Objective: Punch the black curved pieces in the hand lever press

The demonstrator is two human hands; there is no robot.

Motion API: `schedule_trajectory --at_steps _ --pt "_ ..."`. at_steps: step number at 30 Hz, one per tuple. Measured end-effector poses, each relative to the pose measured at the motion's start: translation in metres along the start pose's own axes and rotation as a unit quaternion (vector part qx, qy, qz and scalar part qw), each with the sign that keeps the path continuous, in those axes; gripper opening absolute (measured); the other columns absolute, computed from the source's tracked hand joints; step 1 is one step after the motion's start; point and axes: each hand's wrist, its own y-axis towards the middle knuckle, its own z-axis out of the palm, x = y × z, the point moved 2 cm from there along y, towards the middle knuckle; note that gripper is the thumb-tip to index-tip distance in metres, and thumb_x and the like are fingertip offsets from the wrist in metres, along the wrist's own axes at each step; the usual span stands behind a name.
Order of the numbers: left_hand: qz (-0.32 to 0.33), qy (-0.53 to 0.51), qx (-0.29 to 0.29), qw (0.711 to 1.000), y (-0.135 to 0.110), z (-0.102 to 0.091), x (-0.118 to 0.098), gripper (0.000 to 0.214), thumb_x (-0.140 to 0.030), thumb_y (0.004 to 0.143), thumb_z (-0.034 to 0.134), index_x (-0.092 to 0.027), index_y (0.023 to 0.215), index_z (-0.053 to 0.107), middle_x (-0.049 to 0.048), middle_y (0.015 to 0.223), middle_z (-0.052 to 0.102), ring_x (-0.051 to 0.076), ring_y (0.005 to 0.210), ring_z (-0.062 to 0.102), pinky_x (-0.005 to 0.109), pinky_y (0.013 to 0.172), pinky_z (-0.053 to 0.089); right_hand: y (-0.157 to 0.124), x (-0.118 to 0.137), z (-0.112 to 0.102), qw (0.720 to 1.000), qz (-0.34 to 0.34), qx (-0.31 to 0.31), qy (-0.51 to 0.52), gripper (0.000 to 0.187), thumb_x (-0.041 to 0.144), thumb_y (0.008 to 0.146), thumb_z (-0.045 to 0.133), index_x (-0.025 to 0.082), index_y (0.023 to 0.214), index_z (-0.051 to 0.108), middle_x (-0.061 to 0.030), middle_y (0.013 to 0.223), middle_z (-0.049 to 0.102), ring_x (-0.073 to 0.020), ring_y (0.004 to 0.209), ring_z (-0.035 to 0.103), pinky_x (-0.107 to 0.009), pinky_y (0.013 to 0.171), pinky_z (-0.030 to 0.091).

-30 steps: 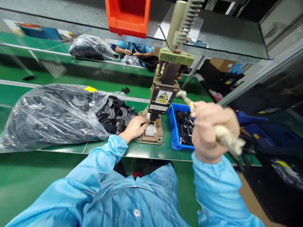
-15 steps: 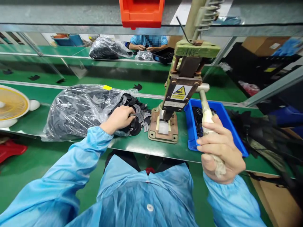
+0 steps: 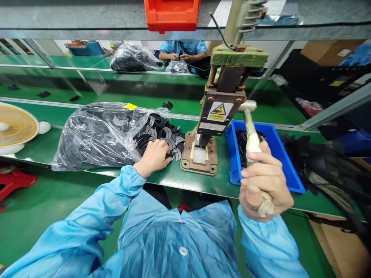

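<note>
Black crescent-shaped flat parts (image 3: 162,131): loose pile on green bench top (image 3: 174,179), spilling from mouth of clear plastic bag (image 3: 98,135); just left of press base.
L hand (image 3: 155,156): palm down on near edge of pile, fingers curled onto parts; can't tell if one is pinched.
R hand (image 3: 265,185): clenched round pale cloth-wrapped lever handle (image 3: 251,141); handle slants from press toward near right.
Grey-brown hand press (image 3: 222,112): upright, centre of bench, yellow warning label on front; white block (image 3: 199,155) on base under ram.
Blue plastic tray (image 3: 278,150): just right of press, dark parts in far end.
Far bench: co-worker's hands (image 3: 179,57), close together.
Far left: yellow-white fan (image 3: 16,127).
</note>
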Motion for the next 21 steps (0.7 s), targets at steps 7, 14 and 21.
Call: schedule_trajectory --at_steps 7,14,21 --pt "0.006 0.029 -0.01 1.0 -0.014 -0.002 -0.001 0.046 -0.058 0.091 0.078 -0.02 0.115 0.07 0.0169 0.127 0.068 0.039 0.119 0.057 0.053 0.093 0.04 0.0 0.001 0.004 1.0 0.005 -0.009 0.0 0.028 0.037 0.094 0.071 0.022 0.071 0.065 0.0016 0.073 0.069 -0.027 0.099 0.076 -0.075 0.117 0.054" --pt "0.009 -0.022 -0.04 0.999 -0.033 -0.008 -0.007 0.057 -0.058 0.091 0.079 -0.02 0.13 0.066 0.0197 0.142 0.063 0.041 0.131 0.053 0.056 0.101 0.039 0.001 0.002 -0.002 1.0 0.005 0.02 0.003 0.022 0.034 0.093 0.072 0.023 0.075 0.067 0.0011 0.075 0.07 -0.0282 0.102 0.076 -0.076 0.119 0.051" --pt "0.014 -0.021 -0.016 1.0 -0.059 0.0 -0.008 0.031 -0.051 0.098 0.072 -0.02 0.104 0.073 0.0204 0.129 0.067 0.041 0.126 0.053 0.059 0.099 0.039 -0.002 -0.003 0.003 0.999 0.0 -0.037 0.005 0.024 0.038 0.091 0.072 0.025 0.072 0.065 0.0022 0.07 0.067 -0.0273 0.093 0.075 -0.073 0.117 0.054"
